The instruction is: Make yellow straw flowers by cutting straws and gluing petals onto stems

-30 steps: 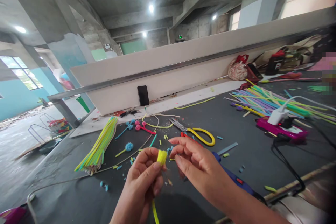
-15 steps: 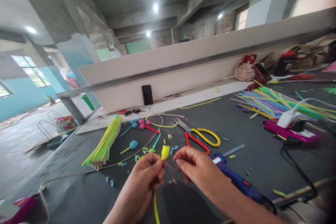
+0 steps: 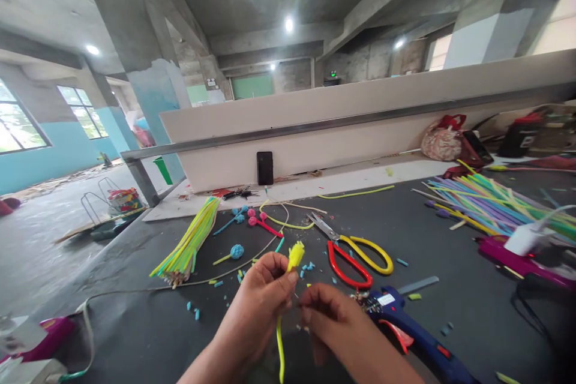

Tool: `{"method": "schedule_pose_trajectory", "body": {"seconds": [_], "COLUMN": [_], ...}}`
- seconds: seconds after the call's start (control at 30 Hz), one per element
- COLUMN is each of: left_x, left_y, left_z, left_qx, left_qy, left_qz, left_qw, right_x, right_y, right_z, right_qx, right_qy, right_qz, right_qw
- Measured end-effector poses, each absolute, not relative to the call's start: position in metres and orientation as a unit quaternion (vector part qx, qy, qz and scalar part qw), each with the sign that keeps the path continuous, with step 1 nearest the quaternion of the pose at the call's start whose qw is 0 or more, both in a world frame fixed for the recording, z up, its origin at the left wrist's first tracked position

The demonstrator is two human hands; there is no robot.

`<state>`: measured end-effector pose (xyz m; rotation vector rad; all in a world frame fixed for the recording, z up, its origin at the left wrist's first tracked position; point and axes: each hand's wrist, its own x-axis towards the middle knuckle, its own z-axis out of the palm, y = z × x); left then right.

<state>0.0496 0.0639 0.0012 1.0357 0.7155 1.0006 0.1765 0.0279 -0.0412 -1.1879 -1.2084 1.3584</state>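
Left hand (image 3: pixel 261 297) raised at centre over the worktop (image 3: pixel 135 336), forearm angled in from the lower edge, back of the hand outward, fingers curled, thumb and index finger pinched together on the base of a yellow tufted bundle (image 3: pixel 296 254). Location of the bundle: just above the pinch, clear of the worktop, tuft upward with a slight lean to the right. Yellow stem (image 3: pixel 281 351) hanging below the same hand, with a slight bend. Right hand (image 3: pixel 330 315) just to the right and slightly lower, apart from the bundle, forearm from the lower right, wrist bent inward, fingers curled toward the left hand; fingertip gap and any held item: cannot tell, owing to blur. Near the right hand: scissors (image 3: pixel 335 236) with one red and one yellow handle, blades pointing away to the upper left; blue glue gun (image 3: pixel 411 323) lying beside the right forearm. Left of the hands: blue ball (image 3: pixel 236 251) on a short yellow-green stem, then a bundle of yellow and green stems (image 3: pixel 189 240). Beyond: upright phone (image 3: pixel 265 168) against the panel (image 3: pixel 342 141). Far right: multicoloured stems (image 3: pixel 488 201) behind a magenta power strip (image 3: pixel 492 248).
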Motion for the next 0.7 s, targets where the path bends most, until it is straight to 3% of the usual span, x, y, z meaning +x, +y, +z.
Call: {"method": "schedule_pose_trajectory", "body": {"seconds": [0.17, 0.33, 0.53, 0.7], "left_x": [0.044, 0.037, 0.038, 0.037], "left_y": [0.064, 0.062, 0.061, 0.072], "left_z": [-0.009, -0.014, -0.015, -0.012], "left_qx": [0.432, 0.383, 0.375, 0.389], "left_qy": [0.213, 0.168, 0.198, 0.233], "left_qz": [0.432, 0.387, 0.388, 0.411], "left_qw": [0.763, 0.822, 0.818, 0.791], "right_x": [0.154, 0.152, 0.148, 0.157], "right_y": [0.021, 0.019, 0.02, 0.014], "right_z": [-0.057, -0.058, -0.062, -0.043], "right_qx": [-0.429, -0.468, -0.482, -0.554], "right_qy": [-0.53, -0.584, -0.585, -0.583], "right_qz": [0.609, 0.567, 0.55, 0.522], "right_qw": [0.406, 0.344, 0.35, 0.282]}}
